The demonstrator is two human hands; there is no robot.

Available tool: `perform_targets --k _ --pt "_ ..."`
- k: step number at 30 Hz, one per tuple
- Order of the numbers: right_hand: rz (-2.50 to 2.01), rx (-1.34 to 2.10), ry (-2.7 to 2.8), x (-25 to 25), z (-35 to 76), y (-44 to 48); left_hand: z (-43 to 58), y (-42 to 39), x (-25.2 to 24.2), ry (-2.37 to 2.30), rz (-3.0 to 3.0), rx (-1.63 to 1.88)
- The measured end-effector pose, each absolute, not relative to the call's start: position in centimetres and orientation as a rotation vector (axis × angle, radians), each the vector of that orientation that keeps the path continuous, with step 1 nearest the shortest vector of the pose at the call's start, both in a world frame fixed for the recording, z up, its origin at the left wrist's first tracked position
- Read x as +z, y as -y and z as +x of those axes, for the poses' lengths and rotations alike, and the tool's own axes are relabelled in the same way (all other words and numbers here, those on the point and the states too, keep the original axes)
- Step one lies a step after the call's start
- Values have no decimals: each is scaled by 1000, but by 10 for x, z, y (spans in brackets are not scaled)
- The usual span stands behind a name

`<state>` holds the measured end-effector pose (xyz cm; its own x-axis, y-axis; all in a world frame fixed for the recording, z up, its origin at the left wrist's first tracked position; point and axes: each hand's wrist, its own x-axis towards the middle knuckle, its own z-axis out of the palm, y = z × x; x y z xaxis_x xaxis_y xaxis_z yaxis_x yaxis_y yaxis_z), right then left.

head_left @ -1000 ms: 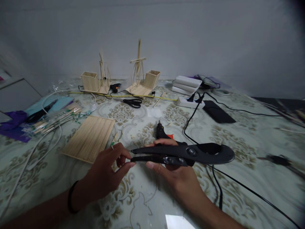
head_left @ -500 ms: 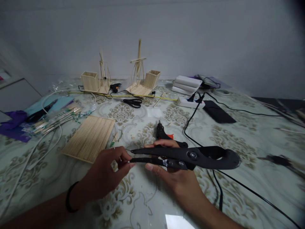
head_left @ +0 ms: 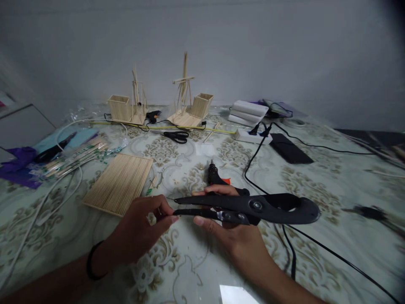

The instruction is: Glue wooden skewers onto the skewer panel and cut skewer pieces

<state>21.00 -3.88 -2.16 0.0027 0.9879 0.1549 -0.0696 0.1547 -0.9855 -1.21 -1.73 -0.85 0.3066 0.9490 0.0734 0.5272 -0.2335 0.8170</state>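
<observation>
A black plier-like cutting tool [head_left: 253,206] lies level across the front of the view. My right hand [head_left: 230,223] is wrapped round its middle, thumb below and fingers behind. At the tool's left end, the thumb and forefinger of my left hand [head_left: 148,223] pinch the tip of the lower handle. A thin wire-like end shows beside the upper tip. Just beyond my right hand is a black glue gun [head_left: 215,173] with an orange trigger, nozzle pointing away. Left of my left hand lies a flat panel of wooden sticks [head_left: 120,181].
Two stick models with boxes [head_left: 119,109] [head_left: 201,104] stand by the wall. Black scissors [head_left: 176,136], a power strip [head_left: 249,136], a phone [head_left: 290,148] and bagged sticks [head_left: 76,158] lie around. A black cable [head_left: 248,169] runs beside and under the tool.
</observation>
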Motion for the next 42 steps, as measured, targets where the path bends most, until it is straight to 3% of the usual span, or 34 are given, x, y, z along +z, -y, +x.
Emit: perform_targets --k 42 --pt "-1069 1133 1247 -19 209 40 -14 17 -10 -1267 1941 810"
